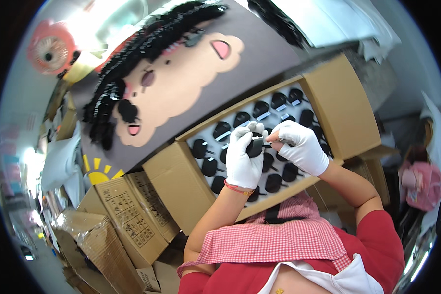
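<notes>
My left hand [244, 159], in a white glove, is closed round a small black round-headed piece with a short thin handle [254, 146]. In a white glove with bare fingertips, my right hand [301, 147] is pinched close to the handle end of that piece. Whether those fingertips grip the handle or something small beside it, I cannot tell. Both hands are over an open cardboard box [264, 206]. Inside it, several similar black pieces [274, 183] lie in rows on a white layer, some with small white labels.
Beyond the box is a grey mat [267, 44] with a cartoon print. A long row of black pieces [132, 54] lies across it, with a loose one [128, 111] nearby. A pink fan [49, 55] stands far left. Cardboard cartons [132, 215] are at left, a pink bag [424, 183] at right.
</notes>
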The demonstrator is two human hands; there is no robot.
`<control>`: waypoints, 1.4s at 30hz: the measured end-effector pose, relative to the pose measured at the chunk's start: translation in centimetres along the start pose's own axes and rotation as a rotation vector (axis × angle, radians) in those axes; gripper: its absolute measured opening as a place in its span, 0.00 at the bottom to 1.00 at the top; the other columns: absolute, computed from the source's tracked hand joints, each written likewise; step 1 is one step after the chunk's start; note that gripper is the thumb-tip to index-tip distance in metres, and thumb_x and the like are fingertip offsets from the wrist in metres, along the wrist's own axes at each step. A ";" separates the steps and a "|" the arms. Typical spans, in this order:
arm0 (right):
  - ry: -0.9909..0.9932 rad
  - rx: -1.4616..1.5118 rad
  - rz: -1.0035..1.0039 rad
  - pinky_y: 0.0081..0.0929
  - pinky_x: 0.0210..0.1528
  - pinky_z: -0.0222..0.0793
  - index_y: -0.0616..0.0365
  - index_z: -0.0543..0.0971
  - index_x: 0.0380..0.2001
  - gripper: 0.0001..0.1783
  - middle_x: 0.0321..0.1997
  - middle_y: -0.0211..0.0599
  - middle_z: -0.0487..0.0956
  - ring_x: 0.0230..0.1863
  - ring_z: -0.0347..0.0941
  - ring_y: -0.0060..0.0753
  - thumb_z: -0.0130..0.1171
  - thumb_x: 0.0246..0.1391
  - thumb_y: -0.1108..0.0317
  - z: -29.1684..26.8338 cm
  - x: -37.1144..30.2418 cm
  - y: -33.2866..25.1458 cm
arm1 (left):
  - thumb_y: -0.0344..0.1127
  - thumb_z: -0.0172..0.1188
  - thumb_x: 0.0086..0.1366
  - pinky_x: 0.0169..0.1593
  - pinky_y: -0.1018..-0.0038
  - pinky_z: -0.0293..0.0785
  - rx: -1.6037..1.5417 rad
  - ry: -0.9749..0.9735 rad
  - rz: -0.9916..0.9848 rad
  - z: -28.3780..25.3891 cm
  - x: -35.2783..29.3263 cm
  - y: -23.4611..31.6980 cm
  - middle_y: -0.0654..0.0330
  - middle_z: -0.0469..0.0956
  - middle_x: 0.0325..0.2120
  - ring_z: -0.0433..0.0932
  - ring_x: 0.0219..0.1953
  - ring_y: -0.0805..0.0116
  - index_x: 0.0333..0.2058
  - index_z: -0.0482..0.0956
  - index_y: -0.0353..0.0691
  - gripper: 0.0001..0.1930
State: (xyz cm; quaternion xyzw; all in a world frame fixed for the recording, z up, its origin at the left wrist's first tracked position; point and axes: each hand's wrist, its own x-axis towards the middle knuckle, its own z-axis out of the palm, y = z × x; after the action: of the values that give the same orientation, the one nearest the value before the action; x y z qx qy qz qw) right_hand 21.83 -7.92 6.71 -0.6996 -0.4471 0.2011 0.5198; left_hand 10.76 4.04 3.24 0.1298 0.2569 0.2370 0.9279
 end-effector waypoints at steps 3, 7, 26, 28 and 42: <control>-0.052 0.088 0.018 0.23 0.39 0.73 0.59 0.82 0.33 0.09 0.33 0.35 0.78 0.34 0.77 0.28 0.65 0.46 0.79 1.6 5.1 -2.1 | 0.22 0.46 0.64 0.60 0.58 0.68 -0.081 -0.152 0.109 1.6 1.9 4.0 0.54 0.74 0.46 0.72 0.51 0.56 0.38 0.71 0.39 0.08; -0.119 0.151 -0.041 0.23 0.39 0.72 0.59 0.83 0.33 0.07 0.31 0.35 0.78 0.32 0.76 0.27 0.64 0.48 0.78 3.9 11.9 -2.1 | 0.29 0.48 0.70 0.56 0.69 0.70 0.375 -0.047 0.397 3.0 4.1 8.8 0.55 0.72 0.46 0.71 0.53 0.61 0.45 0.70 0.37 0.07; -0.368 -0.673 -0.608 0.39 0.56 0.70 0.58 0.76 0.52 0.32 0.52 0.48 0.75 0.56 0.72 0.46 0.66 0.49 0.48 30.2 39.8 -7.4 | 0.27 0.55 0.61 0.49 0.74 0.71 0.855 0.744 1.159 -12.4 9.3 36.1 0.52 0.73 0.45 0.74 0.42 0.67 0.51 0.68 0.27 0.20; -0.379 -0.852 -0.556 0.39 0.55 0.71 0.59 0.73 0.53 0.38 0.53 0.48 0.73 0.56 0.70 0.48 0.63 0.48 0.40 31.7 41.6 -7.6 | 0.25 0.54 0.59 0.37 0.76 0.72 0.737 0.723 1.094 -11.9 9.6 37.3 0.56 0.73 0.37 0.74 0.31 0.71 0.53 0.66 0.29 0.22; -0.515 -0.893 -0.376 0.39 0.55 0.72 0.46 0.68 0.61 0.47 0.56 0.46 0.73 0.56 0.72 0.47 0.71 0.38 0.41 34.5 42.1 -6.3 | 0.31 0.58 0.59 0.26 0.81 0.71 0.428 0.804 0.738 -11.2 11.8 42.3 0.62 0.72 0.24 0.71 0.21 0.75 0.32 0.74 0.39 0.04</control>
State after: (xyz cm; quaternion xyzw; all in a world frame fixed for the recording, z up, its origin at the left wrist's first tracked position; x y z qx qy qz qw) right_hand 15.27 46.48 7.09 -0.6885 -0.7190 0.0600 0.0731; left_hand -2.10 47.50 4.32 0.2950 0.5690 0.5177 0.5668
